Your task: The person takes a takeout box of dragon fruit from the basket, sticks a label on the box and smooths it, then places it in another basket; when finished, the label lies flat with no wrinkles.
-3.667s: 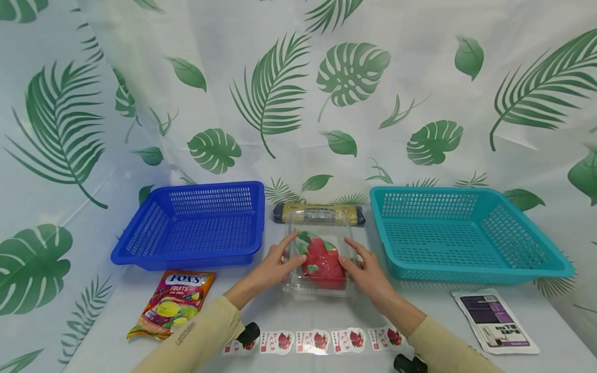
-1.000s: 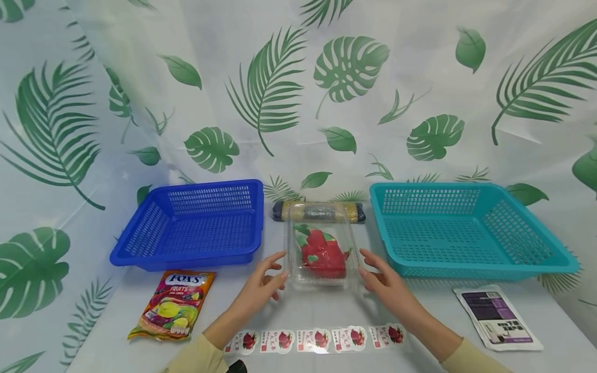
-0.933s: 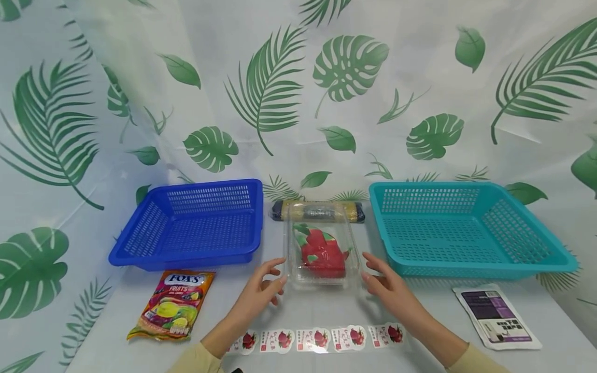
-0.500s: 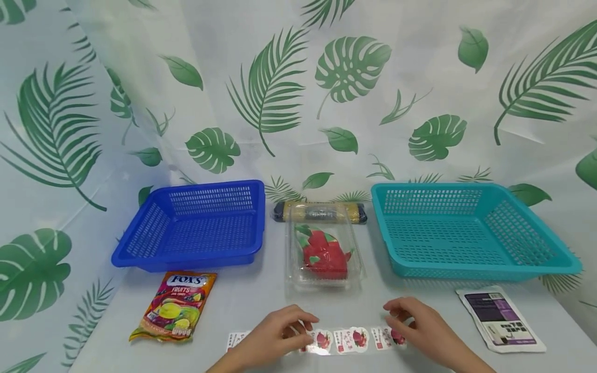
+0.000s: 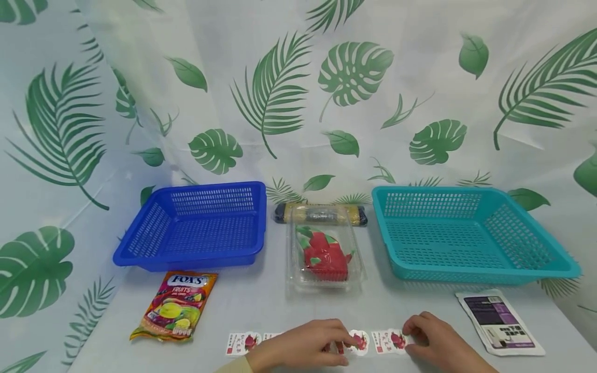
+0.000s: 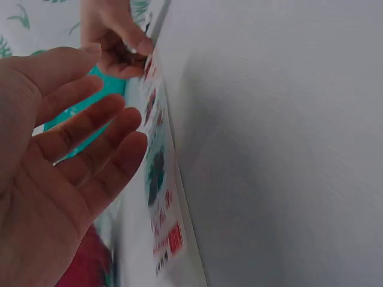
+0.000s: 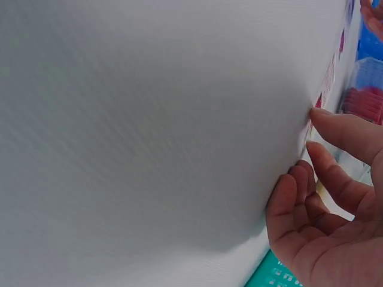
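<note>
A strip of dragon fruit stickers lies across the front of the table. My left hand is over its middle and covers part of it. In the left wrist view, the left hand's fingers are loosely bent beside the strip and hold nothing. My right hand is at the strip's right end, thumb and index fingertips apart at its edge, as the right wrist view shows with the thumb. Beyond the strip, a red dragon fruit sits in a clear plastic box.
A blue basket stands at back left and a teal basket at back right. A yellow-and-black package lies behind the box. A candy bag lies at left, a white-and-purple packet at right.
Both hands have left the sides of the clear box and come toward the front to the sticker strip. Over the last half second, the left hand has slid right along it. The box stays put.
</note>
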`<state>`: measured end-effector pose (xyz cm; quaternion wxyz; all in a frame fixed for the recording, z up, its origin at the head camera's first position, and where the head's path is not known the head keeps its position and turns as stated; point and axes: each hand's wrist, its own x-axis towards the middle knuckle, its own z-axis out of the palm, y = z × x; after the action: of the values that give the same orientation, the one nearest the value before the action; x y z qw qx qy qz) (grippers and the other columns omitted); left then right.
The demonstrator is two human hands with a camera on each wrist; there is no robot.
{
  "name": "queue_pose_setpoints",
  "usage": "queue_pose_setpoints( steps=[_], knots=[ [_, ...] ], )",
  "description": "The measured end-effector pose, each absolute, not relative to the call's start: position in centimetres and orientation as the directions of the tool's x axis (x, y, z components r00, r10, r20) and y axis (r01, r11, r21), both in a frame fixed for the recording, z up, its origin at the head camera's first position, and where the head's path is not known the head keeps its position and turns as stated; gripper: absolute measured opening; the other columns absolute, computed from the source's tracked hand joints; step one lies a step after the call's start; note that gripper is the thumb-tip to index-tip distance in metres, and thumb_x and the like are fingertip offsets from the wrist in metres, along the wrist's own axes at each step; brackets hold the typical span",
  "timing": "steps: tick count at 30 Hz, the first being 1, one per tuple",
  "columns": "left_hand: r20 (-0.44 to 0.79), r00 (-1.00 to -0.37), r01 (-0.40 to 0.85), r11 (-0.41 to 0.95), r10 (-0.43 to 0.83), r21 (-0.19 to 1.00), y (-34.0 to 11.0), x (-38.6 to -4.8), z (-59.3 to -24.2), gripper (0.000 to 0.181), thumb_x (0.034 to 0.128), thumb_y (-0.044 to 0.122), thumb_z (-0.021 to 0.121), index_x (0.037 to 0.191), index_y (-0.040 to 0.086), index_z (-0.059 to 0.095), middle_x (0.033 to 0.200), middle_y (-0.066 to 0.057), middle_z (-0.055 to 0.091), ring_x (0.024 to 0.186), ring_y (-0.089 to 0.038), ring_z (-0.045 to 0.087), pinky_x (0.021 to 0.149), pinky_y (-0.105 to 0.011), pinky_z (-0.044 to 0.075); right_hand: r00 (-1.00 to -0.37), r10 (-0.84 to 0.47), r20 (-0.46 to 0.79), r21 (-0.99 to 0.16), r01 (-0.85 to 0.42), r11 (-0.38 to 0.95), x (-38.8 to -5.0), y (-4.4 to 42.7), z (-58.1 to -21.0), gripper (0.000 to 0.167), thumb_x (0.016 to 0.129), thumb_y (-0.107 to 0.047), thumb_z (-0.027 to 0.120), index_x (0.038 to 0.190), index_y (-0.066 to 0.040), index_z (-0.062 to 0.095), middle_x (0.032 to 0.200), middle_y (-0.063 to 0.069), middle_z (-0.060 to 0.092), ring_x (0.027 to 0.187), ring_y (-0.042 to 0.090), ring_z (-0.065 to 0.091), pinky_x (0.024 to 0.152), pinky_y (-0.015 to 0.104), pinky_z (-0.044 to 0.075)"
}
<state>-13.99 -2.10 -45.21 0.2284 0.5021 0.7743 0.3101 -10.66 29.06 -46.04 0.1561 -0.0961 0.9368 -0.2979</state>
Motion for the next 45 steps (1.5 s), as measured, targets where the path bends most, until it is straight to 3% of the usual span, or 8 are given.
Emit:
queue_pose_setpoints(
  steps=[5, 10, 15, 20, 34, 45],
  knots=[
    [0.001, -0.348, 0.768, 0.284, 0.938, 0.574, 0.4, -14.4, -46.1, 0.029, 0.0982, 0.019, 0.061, 0.126, 0.013, 0.065, 0.105, 0.008, 0.059, 0.089, 0.010, 0.050, 0.079, -0.003, 0.038, -0.931, -0.280, -0.234, -0.578, -0.099, 0.810, -10.8, 29.2, -46.2, 0.027, 0.080, -0.021, 0.080, 0.098, -0.009, 0.063, 0.085, -0.003, 0.049, 0.074, 0.004, 0.042, 0.065, 0.025, 0.043],
    [-0.016, -0.432, 0.793, 0.388, 0.902, 0.469, 2.4, -14.8, -46.7, 0.024, 0.0964, 0.021, 0.064, 0.120, 0.019, 0.071, 0.097, 0.014, 0.055, 0.080, 0.008, 0.043, 0.071, -0.004, 0.036, -0.925, -0.294, -0.239, -0.578, -0.108, 0.809, -10.8, 29.3, -46.1, 0.030, 0.080, -0.022, 0.080, 0.101, -0.008, 0.062, 0.085, -0.002, 0.050, 0.074, 0.003, 0.042, 0.064, 0.025, 0.043],
    [-0.050, -0.536, 0.702, 0.478, 0.842, 0.528, 3.4, -15.2, -47.0, 0.019, 0.0926, 0.021, 0.070, 0.111, 0.022, 0.074, 0.087, 0.016, 0.052, 0.074, 0.008, 0.044, 0.065, -0.009, 0.037, -0.920, -0.313, -0.235, -0.593, -0.119, 0.796, -10.9, 29.3, -46.0, 0.030, 0.081, -0.022, 0.079, 0.101, -0.008, 0.062, 0.085, -0.002, 0.050, 0.074, 0.002, 0.041, 0.064, 0.024, 0.043],
    [-0.082, -0.576, 0.632, 0.507, 0.813, 0.586, 3.9, -15.4, -46.9, 0.017, 0.0900, 0.020, 0.073, 0.107, 0.022, 0.075, 0.080, 0.017, 0.050, 0.071, 0.007, 0.044, 0.064, -0.011, 0.038, -0.927, -0.284, -0.246, -0.593, -0.088, 0.801, -10.8, 29.2, -46.0, 0.032, 0.080, -0.022, 0.080, 0.103, -0.008, 0.061, 0.086, -0.002, 0.050, 0.074, 0.004, 0.042, 0.064, 0.024, 0.043],
    [-0.121, -0.600, 0.575, 0.531, 0.791, 0.622, 3.7, -15.5, -47.2, 0.019, 0.0889, 0.020, 0.074, 0.108, 0.022, 0.074, 0.081, 0.017, 0.050, 0.071, 0.006, 0.044, 0.065, -0.012, 0.038, -0.928, -0.312, -0.205, -0.605, -0.130, 0.786, -10.3, 29.1, -46.5, 0.031, 0.082, -0.019, 0.078, 0.104, -0.008, 0.060, 0.085, -0.002, 0.050, 0.072, 0.001, 0.042, 0.062, 0.023, 0.044],
    [-0.117, -0.593, 0.576, 0.521, 0.796, 0.630, 3.6, -15.6, -47.2, 0.020, 0.0897, 0.021, 0.073, 0.109, 0.022, 0.074, 0.080, 0.017, 0.050, 0.071, 0.006, 0.044, 0.065, -0.012, 0.038, -0.906, -0.304, -0.295, -0.606, -0.069, 0.792, -10.6, 29.0, -46.2, 0.034, 0.084, -0.024, 0.077, 0.110, -0.008, 0.062, 0.089, -0.003, 0.052, 0.075, 0.006, 0.045, 0.065, 0.025, 0.046]
  ],
)
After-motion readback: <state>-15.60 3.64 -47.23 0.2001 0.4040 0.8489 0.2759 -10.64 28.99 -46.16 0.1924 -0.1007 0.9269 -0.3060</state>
